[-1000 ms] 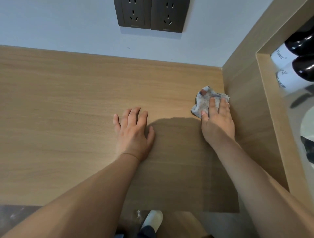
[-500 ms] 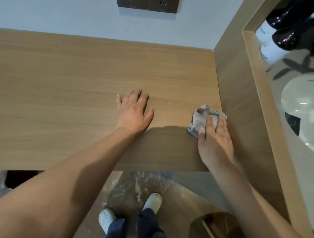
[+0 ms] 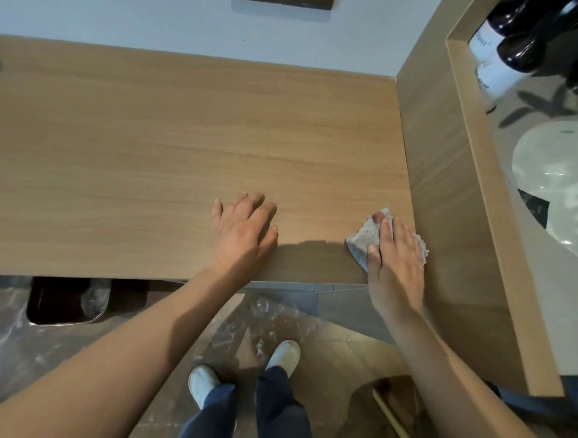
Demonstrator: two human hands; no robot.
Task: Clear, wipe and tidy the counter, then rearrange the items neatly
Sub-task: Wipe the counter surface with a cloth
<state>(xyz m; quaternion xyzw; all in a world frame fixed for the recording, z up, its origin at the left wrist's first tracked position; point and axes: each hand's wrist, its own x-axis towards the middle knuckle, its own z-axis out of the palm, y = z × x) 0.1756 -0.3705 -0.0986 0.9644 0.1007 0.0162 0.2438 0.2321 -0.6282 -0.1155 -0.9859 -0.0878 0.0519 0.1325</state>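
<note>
A light wooden counter (image 3: 156, 150) fills the upper half of the head view. My right hand (image 3: 395, 259) lies flat with straight fingers on a crumpled grey speckled cloth (image 3: 364, 239), pressing it onto the counter's front right corner beside the wooden side panel. Most of the cloth is hidden under the palm. My left hand (image 3: 244, 231) rests flat on the counter near its front edge, fingers spread, holding nothing.
A wooden side panel (image 3: 444, 187) walls off the counter on the right. Beyond it stand two dark bottles (image 3: 516, 47) with white labels and a white basin (image 3: 550, 178). A dark bin (image 3: 65, 300) sits on the floor at the left, and wall sockets (image 3: 281, 3) above.
My right hand has dragged the cloth along the side panel from the back of the counter toward the front edge. My left hand has stayed flat on the counter.
</note>
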